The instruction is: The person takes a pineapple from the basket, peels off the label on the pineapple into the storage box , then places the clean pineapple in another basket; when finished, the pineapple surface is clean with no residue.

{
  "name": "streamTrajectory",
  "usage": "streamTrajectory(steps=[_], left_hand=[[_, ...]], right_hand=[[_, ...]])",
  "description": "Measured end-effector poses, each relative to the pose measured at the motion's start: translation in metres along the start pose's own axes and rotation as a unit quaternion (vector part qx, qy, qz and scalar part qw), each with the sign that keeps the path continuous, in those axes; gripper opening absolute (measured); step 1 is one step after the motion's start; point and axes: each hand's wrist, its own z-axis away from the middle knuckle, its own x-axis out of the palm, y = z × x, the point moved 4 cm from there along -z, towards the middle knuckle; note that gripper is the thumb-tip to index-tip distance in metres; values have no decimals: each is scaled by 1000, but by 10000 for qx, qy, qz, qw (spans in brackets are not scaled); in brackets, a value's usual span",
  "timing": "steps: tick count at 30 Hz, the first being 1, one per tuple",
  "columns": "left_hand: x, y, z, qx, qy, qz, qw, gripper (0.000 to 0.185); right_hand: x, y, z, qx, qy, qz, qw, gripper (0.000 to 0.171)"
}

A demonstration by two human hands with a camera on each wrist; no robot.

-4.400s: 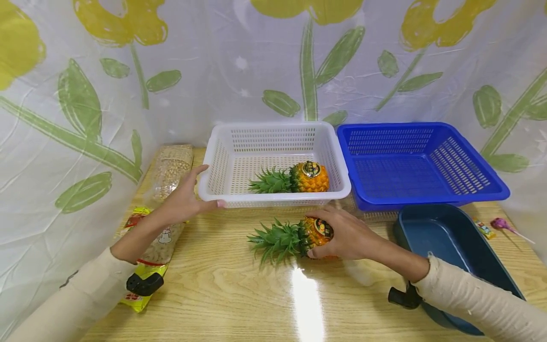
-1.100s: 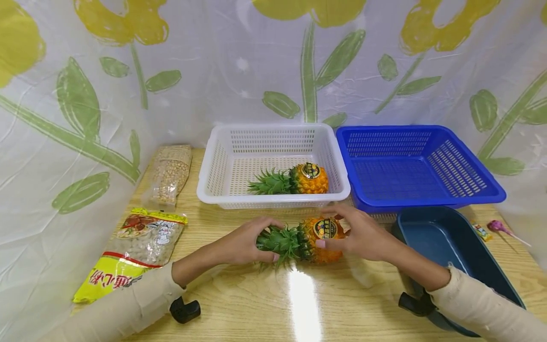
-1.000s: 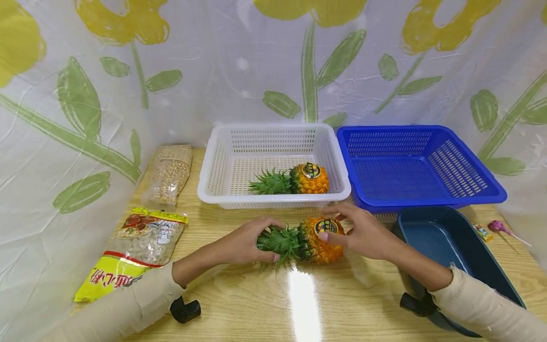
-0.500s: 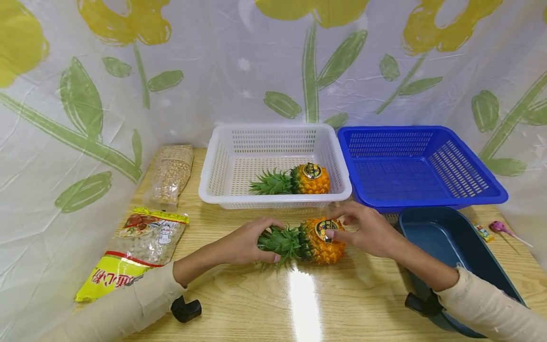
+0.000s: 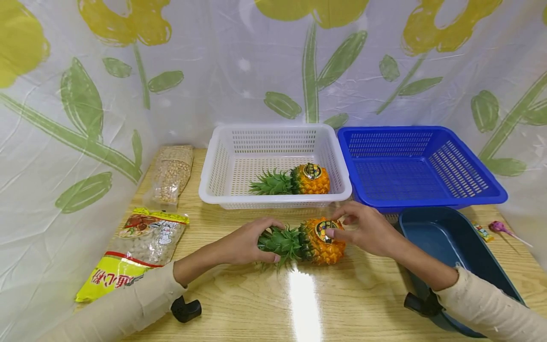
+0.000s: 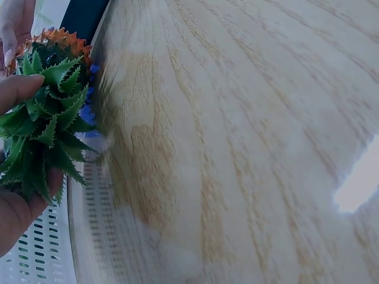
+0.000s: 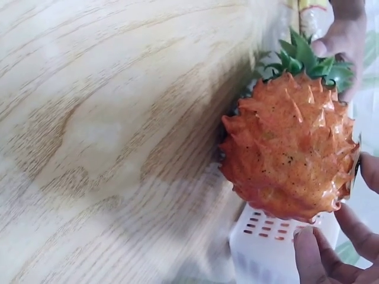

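Crosswise in the white basket lies one pineapple; just in front, on the worktop, a second pineapple lies parallel, long axis left to right, crown leftward. The left hand's grip curls round that crown; the right hand is at the label, whether pinching I cannot tell.

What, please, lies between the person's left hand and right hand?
The head view shows a pineapple there, with the left hand gripping its leaves and the right hand at its label.
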Motion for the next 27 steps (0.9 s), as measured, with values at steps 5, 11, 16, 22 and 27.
streamTrajectory(steps=[5, 11, 16, 22, 27], left_hand=[[1, -2, -1, 10, 2, -25, 10000, 64], [1, -3, 0, -58, 5, -39, 10000, 63], [1, -1, 0, -20, 18, -7, 10000, 63], [1, -3, 0, -53, -5, -8, 10000, 63], [1, -4, 0, -119, 7, -70, 9999, 63]], right_hand=[[-2, -2, 0, 73, -35, 135, 9999, 31], [0, 0, -3, 184, -174, 15, 9997, 29], [1, 1, -4, 134, -176, -262, 9994, 23], [-1, -1, -4, -1, -62, -536, 9985, 11], [-4, -7, -3, -131, -25, -766, 9970, 9]])
